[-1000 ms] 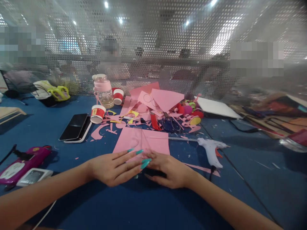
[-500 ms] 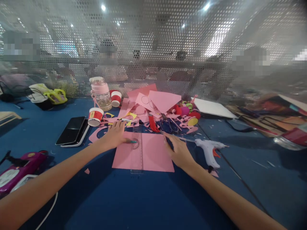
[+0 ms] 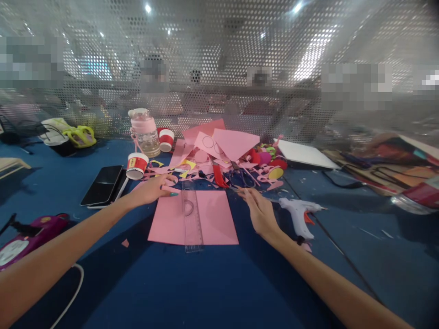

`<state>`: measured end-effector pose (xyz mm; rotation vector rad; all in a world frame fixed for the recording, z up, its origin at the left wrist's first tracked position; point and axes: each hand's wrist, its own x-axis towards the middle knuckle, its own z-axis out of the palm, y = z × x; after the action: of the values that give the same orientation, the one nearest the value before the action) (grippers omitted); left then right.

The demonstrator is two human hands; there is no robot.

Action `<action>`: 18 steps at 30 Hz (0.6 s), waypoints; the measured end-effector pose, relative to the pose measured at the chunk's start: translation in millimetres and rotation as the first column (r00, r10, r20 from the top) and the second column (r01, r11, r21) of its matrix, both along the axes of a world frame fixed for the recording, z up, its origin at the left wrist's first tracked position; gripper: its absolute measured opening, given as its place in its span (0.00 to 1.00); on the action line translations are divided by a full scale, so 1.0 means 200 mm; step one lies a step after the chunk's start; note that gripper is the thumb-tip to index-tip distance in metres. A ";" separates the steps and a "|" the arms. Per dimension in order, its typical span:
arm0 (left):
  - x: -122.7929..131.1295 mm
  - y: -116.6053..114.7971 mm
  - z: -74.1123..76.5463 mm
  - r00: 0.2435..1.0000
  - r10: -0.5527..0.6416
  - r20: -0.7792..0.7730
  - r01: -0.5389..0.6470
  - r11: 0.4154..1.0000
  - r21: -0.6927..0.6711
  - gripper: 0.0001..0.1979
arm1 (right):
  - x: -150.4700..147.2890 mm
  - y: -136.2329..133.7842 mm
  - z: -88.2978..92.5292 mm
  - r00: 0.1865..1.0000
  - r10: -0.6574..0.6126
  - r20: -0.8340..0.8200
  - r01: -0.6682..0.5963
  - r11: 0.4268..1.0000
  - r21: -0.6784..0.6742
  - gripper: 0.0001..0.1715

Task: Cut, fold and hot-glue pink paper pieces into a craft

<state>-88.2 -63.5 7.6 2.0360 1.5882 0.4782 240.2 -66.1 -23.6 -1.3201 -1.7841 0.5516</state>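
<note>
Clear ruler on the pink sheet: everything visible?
The ruler is a see-through, straight strip, apparently plastic, with fine marks along its right edge and a curved outline toward its far end; any figures are too small to read. It lies lengthwise away from the wearer on the pink sheet, its near end reaching past the sheet's near edge. The left hand is near its far end; contact is unclear.

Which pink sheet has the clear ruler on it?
The front sheet, flat on the blue table; the other sheets lie heaped behind it with scraps.
</note>
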 end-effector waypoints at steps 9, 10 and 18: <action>0.04 -0.19 0.04 0.851 0.144 -0.505 0.122 0.882 0.456 0.26 | -0.05 -0.05 0.03 0.882 0.311 0.354 -0.356 0.932 0.068 0.21; 0.08 -0.21 0.02 0.855 0.079 -0.512 0.181 0.881 0.438 0.28 | -0.05 -0.05 0.02 0.854 0.344 0.391 -0.392 0.919 0.046 0.23; 0.27 -0.25 -0.10 0.841 -0.258 -0.475 0.362 0.922 0.140 0.43 | -0.05 -0.04 0.00 0.766 0.393 0.509 -0.413 0.907 -0.080 0.32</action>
<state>-34.8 -114.3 -13.4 2.6717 1.4422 0.0598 230.0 -74.0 -24.6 -1.1193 -2.5512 0.4051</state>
